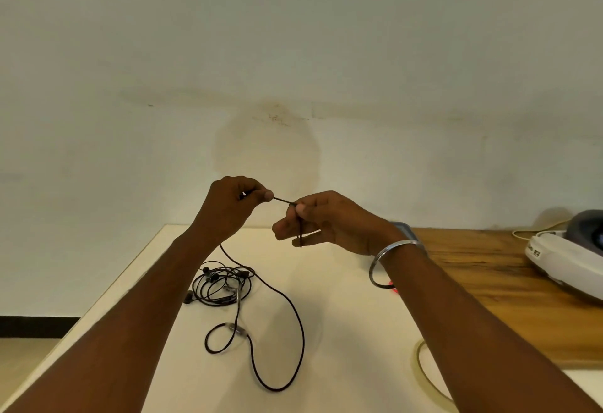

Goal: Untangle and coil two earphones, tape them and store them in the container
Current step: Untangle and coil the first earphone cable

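Both hands are raised above the white table (342, 331). My left hand (233, 207) pinches a black earphone cable (295, 321) between thumb and fingers. My right hand (321, 223) pinches the same cable a short way along, so a taut stretch runs between the two hands; a short end hangs down past the right fingers. From the left hand the cable drops to the table and sweeps in a wide loop. A tangled bundle of black earphones (222, 285) with earbuds lies on the table under my left forearm.
A wooden tabletop (489, 288) adjoins the white one on the right, carrying a white and grey device (567, 259). A curved transparent rim (424, 370) shows by my right forearm, and a small red thing (393, 287) sits under my right wrist. A plain wall stands behind.
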